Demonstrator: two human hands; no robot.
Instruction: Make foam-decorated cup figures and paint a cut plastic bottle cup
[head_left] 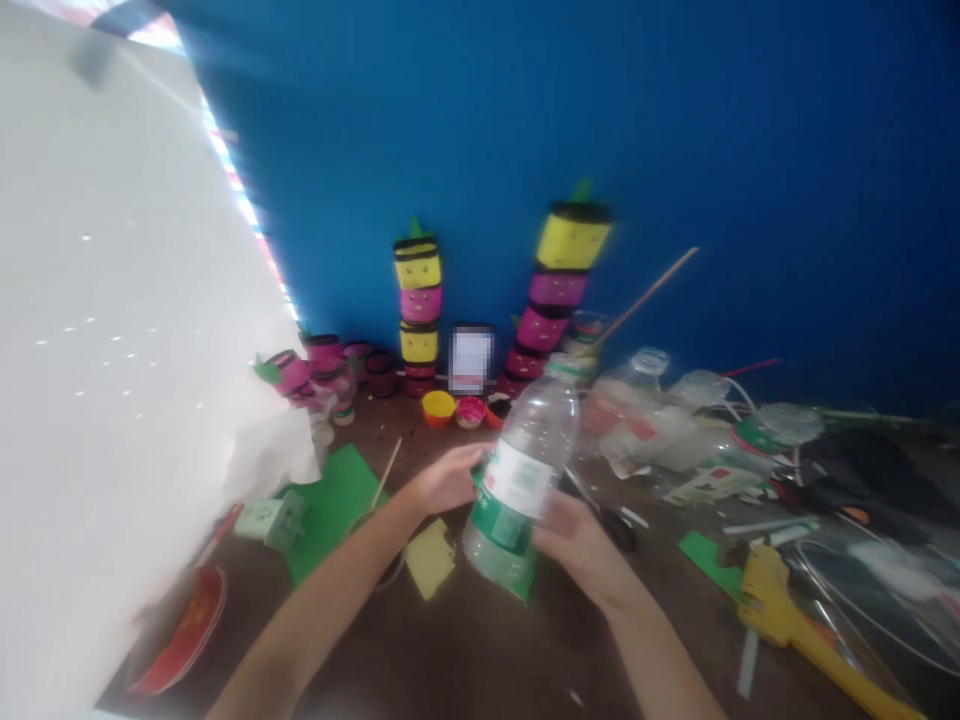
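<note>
Free tabletop point(457, 665) below the held bottle point(521, 480), glue gun point(766, 600) barring right — plastic bottles point(660, 430) crowding behind

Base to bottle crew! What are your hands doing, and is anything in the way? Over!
Left hand and right hand on bottle. Bottle tilted, top leaning right. Yellow paper close by; glue gun off right.

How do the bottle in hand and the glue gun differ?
Colour: the bottle is clear with a white-and-green label; the glue gun is yellow.
Shape: the bottle is rounded with a narrower neck; the glue gun is angled.
Pose: the bottle leans, neck up, between left hand and right hand; the glue gun lies untouched on the table.
</note>
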